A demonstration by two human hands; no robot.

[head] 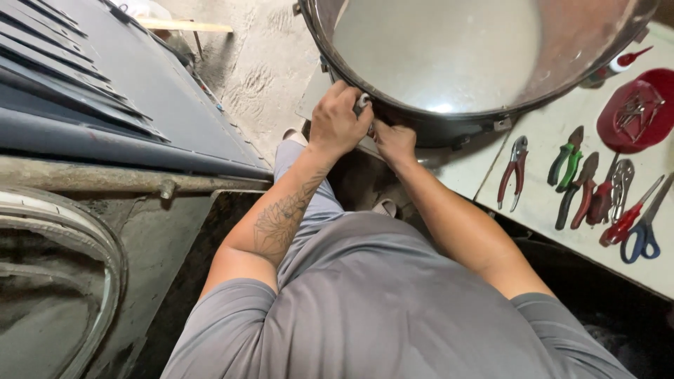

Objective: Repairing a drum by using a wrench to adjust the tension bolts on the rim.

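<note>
A large round steel drum (pixel 562 49) lies ahead of me, its shiny inside facing up and a dark band around its rim. My left hand (pixel 338 123) is closed on a small metal tool (pixel 362 102) pressed against the near edge of the rim. My right hand (pixel 394 140) sits just beside it, fingers curled against the dark band under the rim; what it holds is hidden. Both forearms reach forward over my grey shirt and trousers.
A white board (pixel 540 203) at the right carries red-handled pliers (pixel 514 172), green-handled pliers (pixel 567 160), more pliers, red screwdrivers, blue scissors (pixel 642 238) and a red lid (pixel 635 112) with small metal parts. A dark panelled casing (pixel 105 91) and a round-windowed machine part (pixel 56 281) lie at the left.
</note>
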